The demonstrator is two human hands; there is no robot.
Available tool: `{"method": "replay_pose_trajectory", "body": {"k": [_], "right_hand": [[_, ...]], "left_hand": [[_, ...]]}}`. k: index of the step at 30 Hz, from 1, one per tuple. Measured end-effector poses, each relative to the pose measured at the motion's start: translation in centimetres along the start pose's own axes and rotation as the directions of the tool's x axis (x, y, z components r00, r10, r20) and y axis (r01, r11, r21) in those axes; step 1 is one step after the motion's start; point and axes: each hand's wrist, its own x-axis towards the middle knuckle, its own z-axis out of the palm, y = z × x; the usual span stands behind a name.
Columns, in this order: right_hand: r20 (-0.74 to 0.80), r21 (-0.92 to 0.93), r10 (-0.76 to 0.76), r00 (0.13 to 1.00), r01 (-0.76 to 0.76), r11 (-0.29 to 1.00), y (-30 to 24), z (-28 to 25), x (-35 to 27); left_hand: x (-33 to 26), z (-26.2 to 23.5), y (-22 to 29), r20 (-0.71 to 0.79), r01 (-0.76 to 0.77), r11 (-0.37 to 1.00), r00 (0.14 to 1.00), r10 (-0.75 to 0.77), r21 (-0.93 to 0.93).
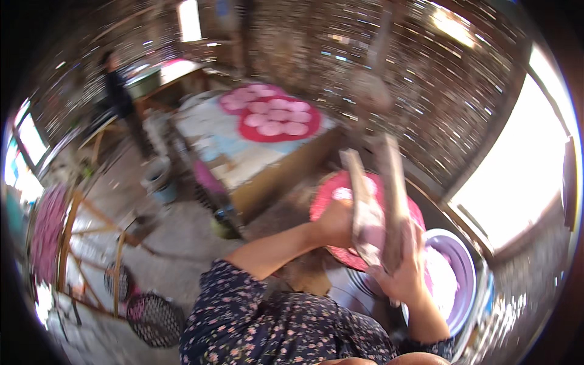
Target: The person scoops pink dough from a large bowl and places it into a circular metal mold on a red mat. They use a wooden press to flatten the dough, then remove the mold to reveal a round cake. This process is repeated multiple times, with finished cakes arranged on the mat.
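In front of me stand two long, worn wooden pieces, a left one (358, 182) and a right one (395, 188), apart at the top and close together low down; they look like a wooden hand press. My left hand (336, 224) is closed at the left piece, its fingertips hidden behind the wood. Around the lower part of the right piece wraps my right hand (401, 274). A pinkish patch (370, 236) shows low on the left piece. Beneath my hands lies a round red tray (320, 196) with pale pink discs on it. Motion blurs the wood.
Right of my right hand, a lilac basin (467, 277) holds a pale pink mass. A low platform (255, 167) ahead carries red trays (266, 135) of pink discs. At left stand a wooden rack (68, 243), dark baskets (155, 319) and a bucket (163, 185). A person (118, 91) stands farther back.
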Motion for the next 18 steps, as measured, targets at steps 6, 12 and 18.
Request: {"method": "replay_pose_trajectory", "body": {"k": [6,12,18], "right_hand": [[0.572,0.756,0.222,0.790,-0.612,0.231,5.8,-2.6,0.8],[0.602,0.792,0.071,0.795,-0.606,0.074,9.8,-2.7,1.2],[0.646,0.762,0.016,0.763,-0.646,0.043,9.2,-4.2,2.7]], "left_hand": [[3.4,0.2,-3.2,0.287,0.420,0.807,0.902,-0.322,-0.416],[14.2,-3.9,-7.7,0.149,0.211,-0.465,0.975,0.167,-0.860],[16.9,-1.3,-10.2,0.002,0.053,-0.210,0.972,0.233,-0.976]]}}
